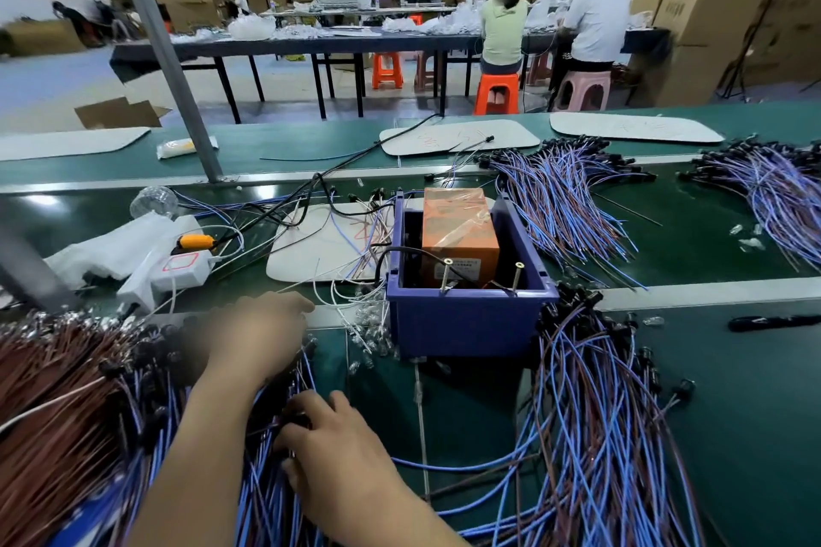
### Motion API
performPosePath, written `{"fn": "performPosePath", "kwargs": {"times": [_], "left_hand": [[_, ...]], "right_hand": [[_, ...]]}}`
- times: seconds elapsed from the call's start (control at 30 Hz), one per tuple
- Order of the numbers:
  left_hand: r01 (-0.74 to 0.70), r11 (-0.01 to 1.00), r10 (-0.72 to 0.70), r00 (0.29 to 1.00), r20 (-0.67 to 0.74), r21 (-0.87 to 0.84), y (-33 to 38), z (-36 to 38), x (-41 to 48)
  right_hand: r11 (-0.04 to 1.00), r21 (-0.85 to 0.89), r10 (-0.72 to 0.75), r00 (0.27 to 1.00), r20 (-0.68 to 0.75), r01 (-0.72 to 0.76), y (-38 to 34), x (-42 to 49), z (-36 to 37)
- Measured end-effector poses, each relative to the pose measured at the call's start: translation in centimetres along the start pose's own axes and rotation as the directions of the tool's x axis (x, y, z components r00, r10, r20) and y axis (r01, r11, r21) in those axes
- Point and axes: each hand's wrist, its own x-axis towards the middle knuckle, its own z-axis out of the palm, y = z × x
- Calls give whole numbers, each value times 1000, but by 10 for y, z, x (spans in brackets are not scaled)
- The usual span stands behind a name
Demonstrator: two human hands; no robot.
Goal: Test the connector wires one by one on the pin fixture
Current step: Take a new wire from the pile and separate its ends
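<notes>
Both hands work in the heap of connector wires [133, 391] at the near left of the green desk [733, 413]. The left hand [262, 333] is blurred, fingers bent down among the wires. The right hand [342, 453] curls its fingers over black connector ends. Whether either hand grips a wire cannot be told. The step appears to be picking out one wire. Next, its ends likely need carrying right to the pin fixture [466, 324], a blue bin with two upright screws.

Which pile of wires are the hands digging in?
The brown and blue wire pile at the near left: the left hand and right hand touch only it.
</notes>
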Motion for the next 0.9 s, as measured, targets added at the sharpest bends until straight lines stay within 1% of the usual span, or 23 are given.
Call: {"fn": "performPosePath", "kwargs": {"times": [0.07,0.1,0.2,0.27,0.4,0.47,0.5,0.53,0.6,0.67,0.7,0.73,0.8,0.83,0.9], "left_hand": [[-1,1000,1,1000,-1,-6,1,1,0],[1,1000,-1,1000,0,-12,2,1,0],[14,999,-14,1000,5,-45,0,0,2],[19,998,-18,1000,13,-56,-1,0,2],[14,999,-13,1000,19,-51,1,-3,-1],[7,994,-3,1000,30,-106,3,-6,-2],[-9,982,16,999,38,-191,4,-9,-3],[-31,947,49,998,48,-321,7,-13,-5],[-69,796,145,986,79,-601,17,-22,-13],[-67,650,282,946,158,-757,29,-32,-23],[-53,605,365,905,217,-794,34,-36,-29],[-44,579,453,848,277,-814,38,-38,-34],[-52,547,591,731,341,-835,47,-38,-43],[-70,534,627,701,339,-843,51,-37,-45],[-98,493,650,701,292,-864,57,-36,-48]], "right_hand": [[999,-40,-35,998,-43,34,3,1,0],[999,-18,-45,998,-49,44,3,1,-1],[995,93,-44,999,-5,44,5,0,-6],[992,115,-62,998,9,60,8,-1,-6],[996,3,-89,991,95,89,10,2,-5],[997,18,-73,994,79,72,11,4,-11],[997,50,-58,997,54,56,13,5,-16],[995,89,-43,999,20,41,14,5,-24],[989,149,-2,999,-52,10,19,4,-41],[982,184,59,991,-122,-36,27,0,-63],[978,201,97,981,-166,-63,33,-3,-75],[972,218,135,969,-208,-89,39,-7,-89],[957,260,207,935,-289,-131,52,-19,-116],[949,278,239,912,-334,-146,57,-25,-127],[941,286,295,852,-433,-181,67,-38,-145]]}}
